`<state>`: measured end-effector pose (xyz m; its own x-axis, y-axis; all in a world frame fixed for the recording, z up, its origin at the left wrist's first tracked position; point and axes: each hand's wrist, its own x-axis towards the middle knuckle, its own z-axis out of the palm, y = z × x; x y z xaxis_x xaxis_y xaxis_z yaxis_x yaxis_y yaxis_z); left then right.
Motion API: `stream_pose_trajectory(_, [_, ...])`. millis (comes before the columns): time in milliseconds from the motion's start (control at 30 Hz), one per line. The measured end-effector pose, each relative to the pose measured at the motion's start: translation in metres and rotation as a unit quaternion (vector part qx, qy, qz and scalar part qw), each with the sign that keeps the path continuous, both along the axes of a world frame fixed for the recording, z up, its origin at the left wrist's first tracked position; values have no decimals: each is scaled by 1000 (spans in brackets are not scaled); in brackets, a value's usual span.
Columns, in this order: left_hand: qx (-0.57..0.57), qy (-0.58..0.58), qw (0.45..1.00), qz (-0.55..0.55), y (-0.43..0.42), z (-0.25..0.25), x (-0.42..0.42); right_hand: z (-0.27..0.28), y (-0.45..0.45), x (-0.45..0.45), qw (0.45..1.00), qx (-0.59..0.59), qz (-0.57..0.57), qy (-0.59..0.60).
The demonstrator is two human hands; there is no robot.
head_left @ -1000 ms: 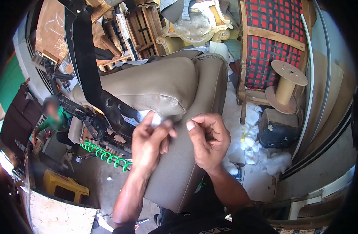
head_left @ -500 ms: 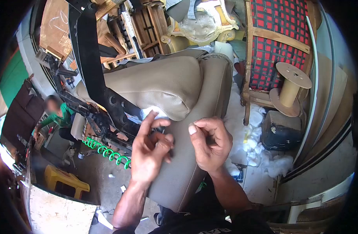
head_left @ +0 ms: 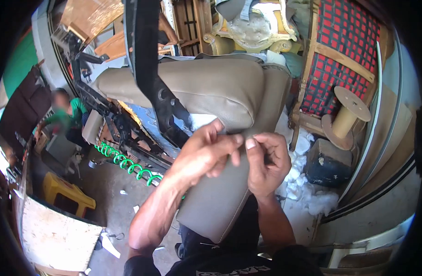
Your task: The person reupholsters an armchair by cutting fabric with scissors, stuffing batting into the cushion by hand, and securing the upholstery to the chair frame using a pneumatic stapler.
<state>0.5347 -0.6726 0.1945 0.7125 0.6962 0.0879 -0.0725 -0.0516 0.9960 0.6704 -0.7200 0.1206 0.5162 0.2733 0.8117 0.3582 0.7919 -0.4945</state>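
A taupe leather seat (head_left: 215, 202) lies across the middle, with a rounded cushion part (head_left: 202, 83) above my hands. Over the seat my right hand (head_left: 268, 163) is pinched, thumb against index finger; whatever it holds is too small to make out. Close to its fingertips is my left hand (head_left: 208, 154), its thumb and fingers bent toward the right hand and partly blurred. White padding (head_left: 204, 120) shows under the cushion's edge, behind my left hand. A black metal bracket (head_left: 146, 60) runs down beside the cushion.
A person in green (head_left: 71, 112) is at the left, near a green coiled hose (head_left: 128, 165) and a yellow stool (head_left: 68, 193). Right: a wooden spool (head_left: 342, 119), a red-webbed frame (head_left: 344, 69), white stuffing (head_left: 307, 195) and a black container (head_left: 328, 161). A pale board (head_left: 54, 234) stands lower left.
The view has shifted. My left hand has moved right, close to my right hand's fingertips. My right hand stays pinched.
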Motion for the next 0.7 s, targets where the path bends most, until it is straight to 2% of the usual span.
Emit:
stream_pose_trajectory(67, [-3, -115, 991, 63, -6, -23, -7, 0, -3, 3, 999, 0, -34, -17])
stream_pose_trajectory(133, [7, -95, 974, 206, -19, -29, -19, 1, -2, 2, 997, -13, -72, -8])
stream_pose_trajectory(167, [31, -87, 973, 214, -16, -36, -22, 1, -3, 1, 994, -30, -102, 0])
stream_pose_trajectory(200, [29, -87, 974, 210, -17, -33, -21, 0, -4, 0, 990, -48, -131, 7])
stream_pose_trajectory(267, [75, 6, 985, 153, -18, -23, -20, 2, -1, 6, 985, -85, -149, -23])
stream_pose_trajectory(333, [72, -3, 988, 140, -6, -22, -16, 8, 3, 12, 956, -139, -223, -132])
stream_pose_trajectory(400, [2, 26, 995, 100, -3, -10, -14, 9, 1, 11, 957, -163, -202, -131])
stream_pose_trajectory(467, [-7, 3, 997, 83, 8, -16, -15, 10, 4, 11, 955, -167, -199, -144])
stream_pose_trajectory(533, [16, 57, 995, -80, 21, -8, -16, 13, 1, 6, 955, -196, -178, -135])
stream_pose_trajectory(567, [11, 74, 991, -111, 31, -10, -13, 10, 2, 8, 958, -187, -171, -132])
stream_pose_trajectory(600, [-14, 92, 987, -127, 32, 2, -10, 10, 3, 9, 962, -174, -164, -128])
stream_pose_trajectory(700, [-23, 117, 991, -67, 28, 9, -3, 11, 2, 8, 964, -168, -162, -131])
